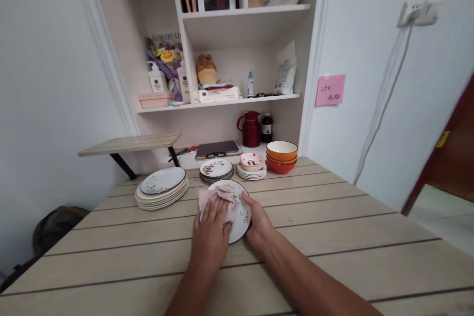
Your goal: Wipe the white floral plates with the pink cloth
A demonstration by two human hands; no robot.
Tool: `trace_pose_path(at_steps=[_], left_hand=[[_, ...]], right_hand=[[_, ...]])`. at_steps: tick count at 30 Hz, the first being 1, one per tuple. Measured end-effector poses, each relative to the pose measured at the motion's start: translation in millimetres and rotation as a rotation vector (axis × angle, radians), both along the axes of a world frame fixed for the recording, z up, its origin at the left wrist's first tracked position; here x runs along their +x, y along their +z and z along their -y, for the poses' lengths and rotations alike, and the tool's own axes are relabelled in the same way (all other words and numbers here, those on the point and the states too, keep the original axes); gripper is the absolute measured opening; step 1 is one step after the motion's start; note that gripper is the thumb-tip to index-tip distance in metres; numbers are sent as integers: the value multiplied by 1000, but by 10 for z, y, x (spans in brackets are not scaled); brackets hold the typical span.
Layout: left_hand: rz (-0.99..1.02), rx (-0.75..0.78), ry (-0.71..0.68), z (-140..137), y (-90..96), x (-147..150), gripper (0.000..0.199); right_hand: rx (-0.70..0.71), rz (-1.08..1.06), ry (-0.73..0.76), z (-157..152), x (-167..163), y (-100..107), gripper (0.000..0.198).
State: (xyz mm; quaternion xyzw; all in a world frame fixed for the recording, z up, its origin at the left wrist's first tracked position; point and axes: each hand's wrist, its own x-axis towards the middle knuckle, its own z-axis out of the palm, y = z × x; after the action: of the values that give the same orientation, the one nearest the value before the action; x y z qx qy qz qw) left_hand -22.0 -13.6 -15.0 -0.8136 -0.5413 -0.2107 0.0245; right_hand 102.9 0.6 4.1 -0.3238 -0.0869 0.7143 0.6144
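A white plate (242, 217) with a dark rim and brown floral print is tilted up a little in front of me. My right hand (259, 222) grips its right edge, thumb on the face and fingers behind the rim. Over the plate's left part lies a pale pink cloth (226, 196). My left hand (211, 229) holds this cloth against the plate's face, its fingers bent over the fabric. Behind the plate is a short stack of similar patterned plates (216, 168). Larger plates (163, 182) are stacked to the left.
Small dishes with a square pink bowl (252, 160) on top stand behind, beside stacked orange and red bowls (282, 153). A small raised wooden stand (129, 144) is at the back left. Behind the table (333, 237) are a red jug (252, 129), a dark bottle and shelves.
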Motion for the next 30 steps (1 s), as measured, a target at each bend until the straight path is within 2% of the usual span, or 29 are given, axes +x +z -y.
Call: trace_pose_path(at_steps=[6, 13, 17, 20, 26, 30], left_hand=[[6, 2, -4, -16, -5, -1, 57], [12, -20, -310, 20, -34, 7, 64], [16, -33, -361, 43, -19, 4, 67], [11, -54, -318, 41, -12, 14, 65], [16, -58, -50, 5, -6, 16, 56], [6, -36, 31, -5, 14, -5, 55]], right_hand=[[7, -5, 25, 6, 10, -4, 33], [-56, -11, -6, 27, 31, 43, 27], [-77, 12, 4, 38, 19, 39, 25], [-67, 17, 2, 25, 12, 8, 26], [3, -3, 4, 4, -15, -19, 30], [27, 0, -3, 9, -36, -25, 29]])
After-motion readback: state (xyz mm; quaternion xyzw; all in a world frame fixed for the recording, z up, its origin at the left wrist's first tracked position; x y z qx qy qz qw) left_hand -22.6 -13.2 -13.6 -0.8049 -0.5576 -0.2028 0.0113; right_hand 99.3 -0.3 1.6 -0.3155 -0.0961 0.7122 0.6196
